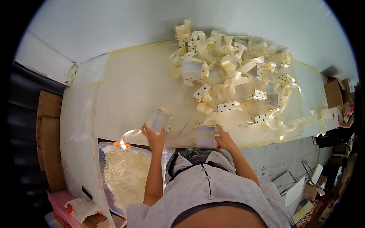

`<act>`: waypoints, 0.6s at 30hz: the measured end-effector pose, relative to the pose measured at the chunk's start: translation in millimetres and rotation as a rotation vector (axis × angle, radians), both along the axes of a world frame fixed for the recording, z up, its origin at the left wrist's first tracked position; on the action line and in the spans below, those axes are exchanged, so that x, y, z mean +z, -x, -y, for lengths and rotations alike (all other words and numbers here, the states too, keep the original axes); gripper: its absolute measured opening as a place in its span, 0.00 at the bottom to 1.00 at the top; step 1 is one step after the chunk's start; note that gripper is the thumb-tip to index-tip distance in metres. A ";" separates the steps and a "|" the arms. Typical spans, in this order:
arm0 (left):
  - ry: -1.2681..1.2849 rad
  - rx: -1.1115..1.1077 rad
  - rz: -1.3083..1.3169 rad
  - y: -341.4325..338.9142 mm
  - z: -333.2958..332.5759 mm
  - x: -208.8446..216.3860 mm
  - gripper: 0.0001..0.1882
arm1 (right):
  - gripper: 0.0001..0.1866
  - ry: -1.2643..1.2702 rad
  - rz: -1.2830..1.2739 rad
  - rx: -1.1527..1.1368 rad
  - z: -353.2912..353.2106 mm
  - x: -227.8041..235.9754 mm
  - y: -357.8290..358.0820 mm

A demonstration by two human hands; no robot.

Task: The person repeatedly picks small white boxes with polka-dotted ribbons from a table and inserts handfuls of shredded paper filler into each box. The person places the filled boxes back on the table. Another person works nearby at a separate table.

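Observation:
My left hand grips the near end of a small open box with a cream, red-dotted side and a pale interior. A cream ribbon trails from beside this hand over the table's front edge. Close to that same edge, my right hand has its fingers closed on the right side of a second small open box, its pale inside facing up. Beyond both hands lies a big heap of similar dotted boxes tangled with loose cream ribbons.
The pale table meets a white wall behind. Below its front edge, at left, stands a plastic bin of cream shredded filler. Cardboard leans at far left. Folding chairs and a brown carton are at right.

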State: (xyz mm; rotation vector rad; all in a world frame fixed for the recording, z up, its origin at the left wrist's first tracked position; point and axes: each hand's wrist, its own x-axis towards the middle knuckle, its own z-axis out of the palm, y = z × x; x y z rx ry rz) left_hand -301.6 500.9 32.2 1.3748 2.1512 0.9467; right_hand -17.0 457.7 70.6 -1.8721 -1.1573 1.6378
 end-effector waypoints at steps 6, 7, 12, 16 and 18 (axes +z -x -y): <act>-0.062 -0.310 -0.104 39.6 -22.3 -42.2 0.23 | 0.25 -0.292 0.141 -0.077 12.6 -71.5 21.3; -0.029 -0.470 -0.150 58.0 -22.5 -50.7 0.19 | 0.23 -0.251 0.083 -0.156 9.1 -59.6 30.5; 0.026 -0.946 -0.119 80.4 -28.4 6.9 0.03 | 0.19 -0.482 0.230 -0.203 -7.7 -76.5 61.5; 0.095 -0.984 -0.158 66.5 -13.7 14.9 0.04 | 0.19 -0.428 0.272 -0.223 -9.2 -66.3 66.8; 0.069 -0.956 -0.095 44.0 -8.9 12.0 0.04 | 0.19 -0.515 0.377 -0.225 -0.2 -79.1 57.8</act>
